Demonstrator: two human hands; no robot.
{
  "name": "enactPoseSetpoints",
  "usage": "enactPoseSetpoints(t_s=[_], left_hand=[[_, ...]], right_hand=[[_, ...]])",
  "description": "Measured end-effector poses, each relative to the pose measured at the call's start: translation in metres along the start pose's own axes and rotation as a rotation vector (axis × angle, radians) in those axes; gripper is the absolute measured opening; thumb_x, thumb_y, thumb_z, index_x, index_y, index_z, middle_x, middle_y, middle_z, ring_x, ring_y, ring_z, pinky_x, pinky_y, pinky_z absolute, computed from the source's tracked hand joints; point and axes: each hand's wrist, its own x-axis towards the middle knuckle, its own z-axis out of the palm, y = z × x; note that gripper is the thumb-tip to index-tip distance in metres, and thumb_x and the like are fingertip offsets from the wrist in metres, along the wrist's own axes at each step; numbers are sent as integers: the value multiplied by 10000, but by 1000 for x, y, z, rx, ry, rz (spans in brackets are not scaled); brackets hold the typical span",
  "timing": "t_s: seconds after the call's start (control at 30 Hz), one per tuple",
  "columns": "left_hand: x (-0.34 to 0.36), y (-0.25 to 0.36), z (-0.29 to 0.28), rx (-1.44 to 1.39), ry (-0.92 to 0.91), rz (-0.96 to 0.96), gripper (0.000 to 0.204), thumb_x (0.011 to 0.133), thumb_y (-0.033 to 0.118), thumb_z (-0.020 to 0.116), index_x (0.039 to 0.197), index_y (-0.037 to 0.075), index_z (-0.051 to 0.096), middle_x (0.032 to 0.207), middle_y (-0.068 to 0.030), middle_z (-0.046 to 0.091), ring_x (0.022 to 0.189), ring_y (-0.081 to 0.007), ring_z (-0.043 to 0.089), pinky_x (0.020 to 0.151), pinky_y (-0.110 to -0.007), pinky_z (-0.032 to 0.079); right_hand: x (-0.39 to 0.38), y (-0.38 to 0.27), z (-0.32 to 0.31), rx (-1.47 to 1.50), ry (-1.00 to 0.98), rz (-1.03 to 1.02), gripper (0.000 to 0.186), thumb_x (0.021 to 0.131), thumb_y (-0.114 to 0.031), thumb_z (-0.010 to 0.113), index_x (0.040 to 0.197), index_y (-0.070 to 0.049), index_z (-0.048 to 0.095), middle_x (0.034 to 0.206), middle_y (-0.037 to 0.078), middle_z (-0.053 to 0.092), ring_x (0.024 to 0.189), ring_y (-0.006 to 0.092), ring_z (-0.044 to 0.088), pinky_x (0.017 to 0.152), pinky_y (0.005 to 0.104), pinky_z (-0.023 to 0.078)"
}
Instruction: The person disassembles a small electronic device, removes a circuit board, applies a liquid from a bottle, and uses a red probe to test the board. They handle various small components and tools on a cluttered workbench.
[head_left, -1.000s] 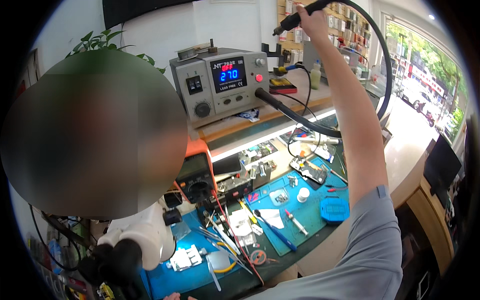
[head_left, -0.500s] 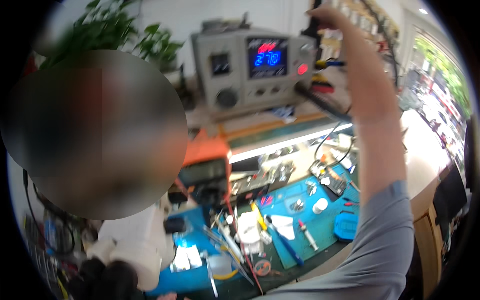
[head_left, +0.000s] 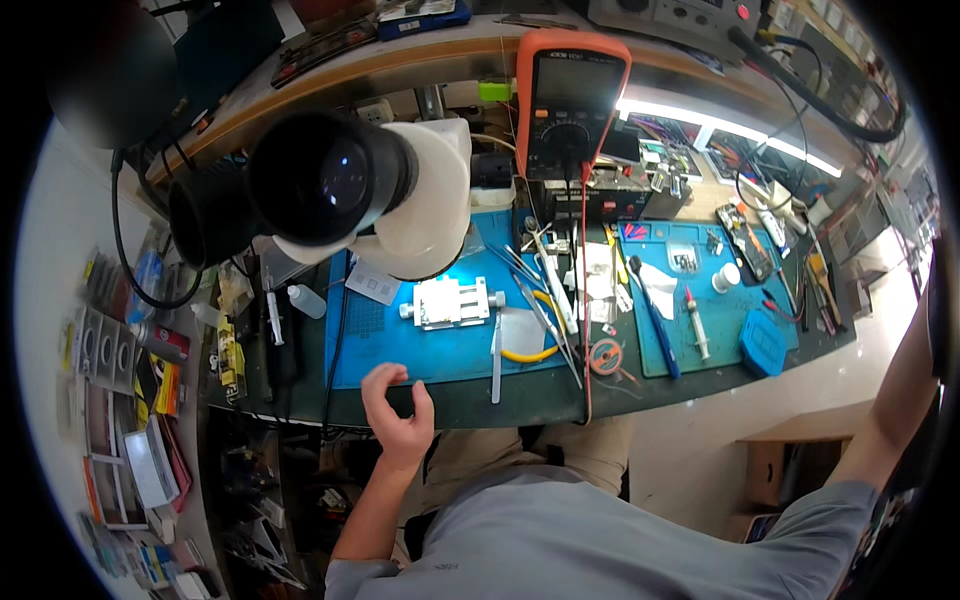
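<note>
My left hand (head_left: 398, 415) hovers at the front edge of the bench, fingers curled and thumb apart, with nothing in it. Just beyond lies a blue work mat (head_left: 375, 365) carrying a metal board clamp (head_left: 455, 303), which is brightly lit. Above the clamp hangs a microscope with black eyepieces (head_left: 320, 180) and a white body (head_left: 435, 185). A thin flat metal tool (head_left: 497, 365) and tweezers (head_left: 550, 325) lie right of the clamp. My right forearm (head_left: 905, 385) stretches to the far right; its hand is lost past the dark rim.
An orange-edged multimeter (head_left: 575, 90) leans at the shelf, its red lead (head_left: 585, 300) running down across the bench. On the right mat are a blue brush (head_left: 655, 315), a syringe (head_left: 697, 325), a blue case (head_left: 763, 343) and an opened phone (head_left: 743, 240). A grey station (head_left: 680, 25) sits above.
The view has swung down and left from the grey station to the bench. My right arm, raised beside the station before, is now out at the right edge. My left hand has come into view.
</note>
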Motion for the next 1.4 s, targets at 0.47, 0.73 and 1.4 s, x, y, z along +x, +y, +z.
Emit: enactPoseSetpoints(t_s=[0.47,0.73,1.4], left_hand=[[94,-56,-29,1,-237,-81,259,937,17,684,1194,14,650,967,-85,675,801,-163,631,733,-293,524],[88,-65,-25,19,-40,157,327,934,-49,615,1259,-21,604,1022,-110,665,872,-203,631,789,-312,525],[90,-80,-37,-94,49,-60,399,941,-15,619,1334,-27,547,1064,-116,667,884,-187,614,838,-320,513]], right_hand=[[-237,-229,121,346,-29,883,273,837,85,685,1067,-52,737,722,46,598,579,199,533,519,312,405],[-107,-257,179,329,-272,442,106,834,-120,762,846,-71,669,853,56,593,786,232,624,619,347,519],[-94,-297,165,2049,-407,1308,224,1063,-74,542,1253,11,624,1125,112,677,843,135,676,651,246,558]])
